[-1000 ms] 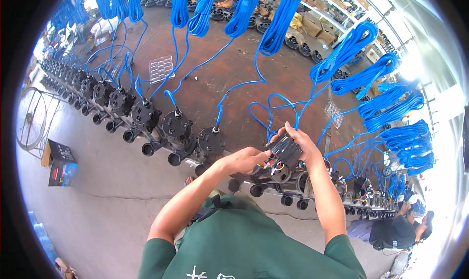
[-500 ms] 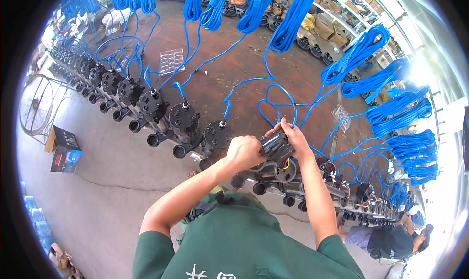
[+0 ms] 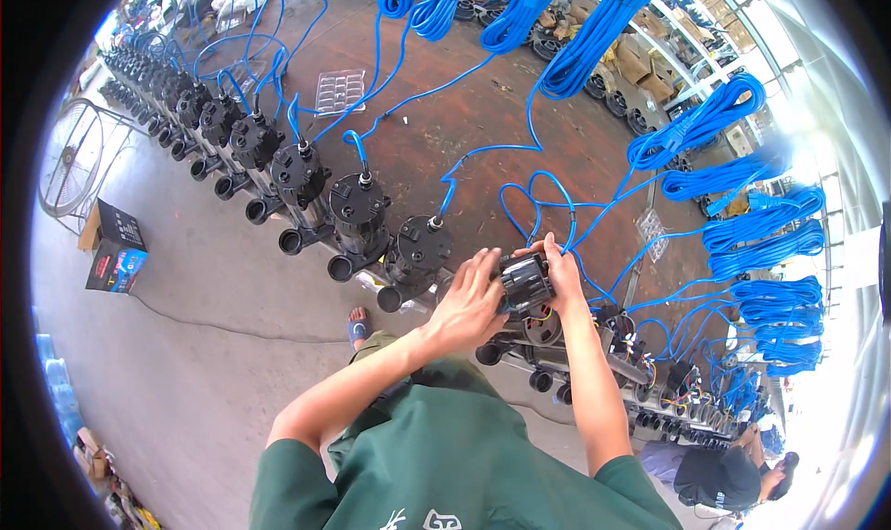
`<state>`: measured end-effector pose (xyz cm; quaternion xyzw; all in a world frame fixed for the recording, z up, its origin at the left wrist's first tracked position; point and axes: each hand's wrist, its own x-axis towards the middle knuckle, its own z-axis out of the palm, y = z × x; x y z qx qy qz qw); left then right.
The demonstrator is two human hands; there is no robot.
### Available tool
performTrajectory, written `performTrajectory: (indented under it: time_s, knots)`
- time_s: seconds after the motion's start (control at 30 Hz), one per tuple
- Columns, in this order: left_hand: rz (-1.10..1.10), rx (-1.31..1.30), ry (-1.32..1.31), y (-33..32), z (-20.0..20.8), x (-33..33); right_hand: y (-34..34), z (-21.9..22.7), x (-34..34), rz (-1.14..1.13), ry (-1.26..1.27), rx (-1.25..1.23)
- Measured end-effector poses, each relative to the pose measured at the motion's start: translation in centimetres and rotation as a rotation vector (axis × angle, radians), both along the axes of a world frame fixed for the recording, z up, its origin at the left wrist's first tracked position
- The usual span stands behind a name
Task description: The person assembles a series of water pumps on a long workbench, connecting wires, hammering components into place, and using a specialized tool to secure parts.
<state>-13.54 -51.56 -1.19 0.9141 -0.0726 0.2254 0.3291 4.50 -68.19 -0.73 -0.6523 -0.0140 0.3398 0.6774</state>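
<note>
A black ribbed cylindrical pump cap (image 3: 528, 281) is held tilted over the row, with yellow wire showing below it. My right hand (image 3: 561, 275) grips its right side, thumb upward, near where the blue cable loops away. On the cap's other side is my left hand (image 3: 471, 300), its fingers stretched out and slightly apart at the cap's end; whether they touch it is hard to tell. Beneath my hands an uncapped pump body (image 3: 541, 328) shows its round opening. Just left stands a capped pump (image 3: 422, 249) with a blue cable rising from its top.
Capped pumps (image 3: 358, 210) run off to the far left; open ones with loose wires (image 3: 635, 349) continue right. Coiled blue cables (image 3: 594, 43) lie around the brownish-red table (image 3: 464, 112), beside a clear plastic tray (image 3: 340, 93). A co-worker (image 3: 719, 474) crouches at lower right. A box (image 3: 118, 247) and fan (image 3: 70, 163) stand left.
My left hand has loosened from a closed grip at the cap into stretched fingers. The right hand keeps hold of the cap, which has turned slightly. The whole view has shifted a little.
</note>
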Motion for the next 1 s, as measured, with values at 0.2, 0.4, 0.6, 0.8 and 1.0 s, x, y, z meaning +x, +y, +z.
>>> performTrajectory:
  time_s: [0.2, 0.4, 0.6, 0.8, 1.0]
  knots:
    - [0.138, -0.535, 0.172, -1.5, -3.6, -0.4, 0.6, -0.7, -1.0, -0.021, -0.003, -0.003]
    - [0.013, -0.395, 0.199, 0.4, -4.1, 0.7, 1.2, -0.7, -1.2, 0.035, -0.099, 0.008]
    - [0.004, -0.277, 0.293, 1.6, -3.3, 1.2, 2.3, 0.4, -1.5, 0.155, -0.272, -0.089]
    - [-0.026, -0.297, 0.337, 1.7, -2.5, 1.6, 1.8, 0.9, -1.5, 0.109, -0.237, -0.099]
    - [-0.103, -0.381, 0.351, 3.1, -2.8, 4.6, 2.7, 1.7, -1.3, 0.05, -0.147, -0.094]
